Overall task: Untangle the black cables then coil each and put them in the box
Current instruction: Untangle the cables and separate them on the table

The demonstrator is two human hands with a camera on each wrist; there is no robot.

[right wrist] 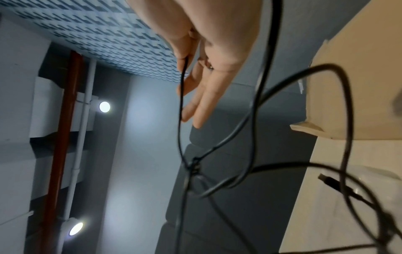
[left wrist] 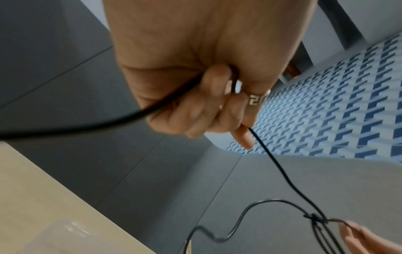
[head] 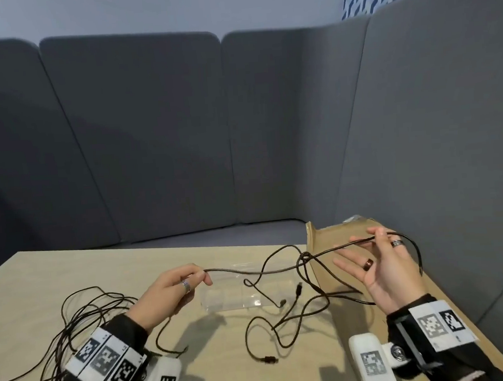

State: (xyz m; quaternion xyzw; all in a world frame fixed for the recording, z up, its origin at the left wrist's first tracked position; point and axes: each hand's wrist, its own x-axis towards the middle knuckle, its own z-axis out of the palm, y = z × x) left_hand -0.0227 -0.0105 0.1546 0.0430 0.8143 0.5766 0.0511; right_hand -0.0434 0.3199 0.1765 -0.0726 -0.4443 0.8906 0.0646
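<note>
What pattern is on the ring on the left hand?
The silver ring has a squared, maze-like key pattern. The left wrist view shows it best.

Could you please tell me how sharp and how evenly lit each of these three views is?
Head view: evenly lit, soft shadows on the table, wide-angle bending of the panels. Left wrist view: the left hand and near cable are blurred. Right wrist view: two ceiling lights flare; near cable loops are out of focus.
</note>
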